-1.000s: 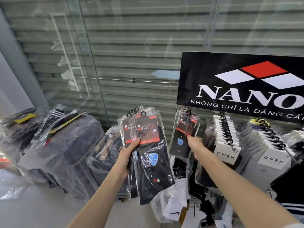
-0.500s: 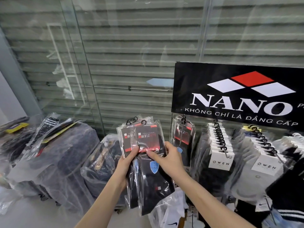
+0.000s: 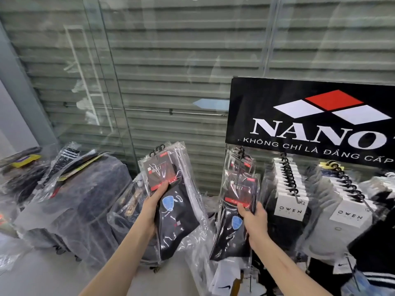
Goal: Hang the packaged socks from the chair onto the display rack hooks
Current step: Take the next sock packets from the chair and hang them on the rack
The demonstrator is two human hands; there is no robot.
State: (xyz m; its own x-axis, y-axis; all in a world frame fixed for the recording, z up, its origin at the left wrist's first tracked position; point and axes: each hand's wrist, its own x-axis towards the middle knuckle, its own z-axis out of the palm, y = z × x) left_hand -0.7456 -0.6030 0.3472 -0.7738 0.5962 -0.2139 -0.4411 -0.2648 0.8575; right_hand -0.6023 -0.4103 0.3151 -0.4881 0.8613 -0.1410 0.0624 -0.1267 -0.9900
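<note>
My left hand (image 3: 154, 207) grips a stack of black sock packs (image 3: 171, 189) in clear plastic, with red label bands and black hanger hooks on top. My right hand (image 3: 254, 216) holds a single sock pack (image 3: 237, 195) by its red band, up against the leftmost hook (image 3: 242, 154) of the display rack (image 3: 299, 116). Another identical pack hangs on that hook behind it. Whether the held pack's hanger is over the hook is not visible. The chair (image 3: 81, 201), wrapped in plastic film, stands at the left with more packaged socks (image 3: 64, 163) lying on it.
Two rows of white "OWEN" sock packs (image 3: 290, 193) fill the hooks to the right. A black "NANO" sign (image 3: 310, 124) tops the rack. Glass panels and a shutter (image 3: 171, 60) stand behind. Loose plastic-bagged goods (image 3: 128, 206) lie on the floor between chair and rack.
My right hand has taken one pack off the stack in my left hand and carried it right to the rack's leftmost hook. The left hand keeps holding the remaining stack.
</note>
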